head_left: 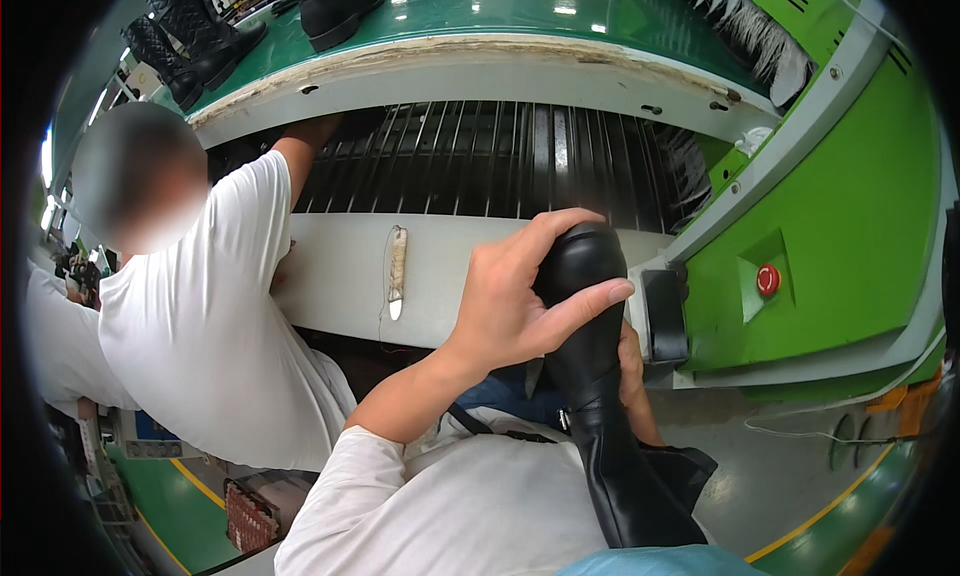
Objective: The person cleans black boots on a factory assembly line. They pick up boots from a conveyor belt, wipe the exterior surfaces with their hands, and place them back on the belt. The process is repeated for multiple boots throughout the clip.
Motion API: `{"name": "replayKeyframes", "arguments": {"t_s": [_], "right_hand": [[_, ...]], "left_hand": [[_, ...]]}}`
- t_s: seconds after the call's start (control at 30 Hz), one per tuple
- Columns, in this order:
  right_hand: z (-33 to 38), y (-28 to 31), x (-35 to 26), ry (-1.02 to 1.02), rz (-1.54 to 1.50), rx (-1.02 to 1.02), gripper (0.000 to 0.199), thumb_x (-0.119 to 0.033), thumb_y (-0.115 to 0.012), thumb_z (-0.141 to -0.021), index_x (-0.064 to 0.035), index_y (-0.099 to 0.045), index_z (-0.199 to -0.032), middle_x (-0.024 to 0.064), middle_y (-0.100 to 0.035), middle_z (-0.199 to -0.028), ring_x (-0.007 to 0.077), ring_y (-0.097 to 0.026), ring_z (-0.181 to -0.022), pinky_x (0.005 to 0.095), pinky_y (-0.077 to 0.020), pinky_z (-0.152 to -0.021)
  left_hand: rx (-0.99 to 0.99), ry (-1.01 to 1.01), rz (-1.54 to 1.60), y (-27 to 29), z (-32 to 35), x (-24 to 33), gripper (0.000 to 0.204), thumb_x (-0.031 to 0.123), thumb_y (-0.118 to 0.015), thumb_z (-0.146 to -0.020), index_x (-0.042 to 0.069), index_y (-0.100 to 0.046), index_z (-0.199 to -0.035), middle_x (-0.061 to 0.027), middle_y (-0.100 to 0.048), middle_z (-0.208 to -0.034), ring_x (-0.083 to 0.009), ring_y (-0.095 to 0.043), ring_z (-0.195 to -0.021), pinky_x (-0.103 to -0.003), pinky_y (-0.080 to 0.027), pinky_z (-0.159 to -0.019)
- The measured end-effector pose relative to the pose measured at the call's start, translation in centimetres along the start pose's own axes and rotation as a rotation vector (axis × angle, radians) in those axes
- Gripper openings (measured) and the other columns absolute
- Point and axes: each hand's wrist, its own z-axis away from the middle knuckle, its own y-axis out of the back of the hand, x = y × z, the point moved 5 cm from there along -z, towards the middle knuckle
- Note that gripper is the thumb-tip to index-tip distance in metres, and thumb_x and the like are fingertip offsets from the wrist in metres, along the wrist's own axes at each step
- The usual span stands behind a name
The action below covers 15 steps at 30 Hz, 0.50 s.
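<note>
1. The black leather boot (pixel 600 396) is held in front of the wearer's lap, toe up and shaft down, its long axis near vertical.
2. The left hand (pixel 520 296) clasps the toe from the left.
3. The right hand (pixel 632 381) grips behind the ankle, mostly hidden.
4. A grey conveyor machine (pixel 480 76) stands beyond.

A single head-worn fisheye view looks steeply down and forward from close above the person's own chest, facing the green conveyor machine (pixel 840 206), whose straight edges bend near the picture's rim.
</note>
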Motion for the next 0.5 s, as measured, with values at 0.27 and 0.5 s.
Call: {"name": "replayKeyframes", "arguments": {"t_s": [0.27, 0.5], "right_hand": [[2.5, 0.1, 1.0, 0.008, -0.176, 0.123, 0.095, -0.07, -0.048, -0.11, 0.0083, -0.044, -0.164, 0.0223, -0.064, -0.149, 0.0283, -0.065, -0.14, 0.0399, -0.0508, -0.119], [2.7, 1.3, 4.9, -0.004, 0.231, 0.564, 0.048, -0.028, -0.067, -0.112, 0.0002, -0.06, -0.15, 0.0154, -0.072, -0.137, 0.0236, -0.071, -0.123, 0.04, -0.0555, -0.111]], "left_hand": [[-0.019, -0.1, 0.087, -0.2, -0.1, 0.7, 0.052, 0.023, -0.099, -0.086, 0.001, -0.075, -0.125, -0.0129, -0.081, -0.103, -0.0235, -0.082, -0.088, -0.032, -0.063, -0.078], [0.172, -0.027, 0.202, 1.9, 0.4, 0.3, 0.054, 0.013, -0.098, -0.085, 0.0, -0.073, -0.131, -0.0137, -0.083, -0.116, -0.0216, -0.08, -0.103, -0.035, -0.062, -0.094]]}}
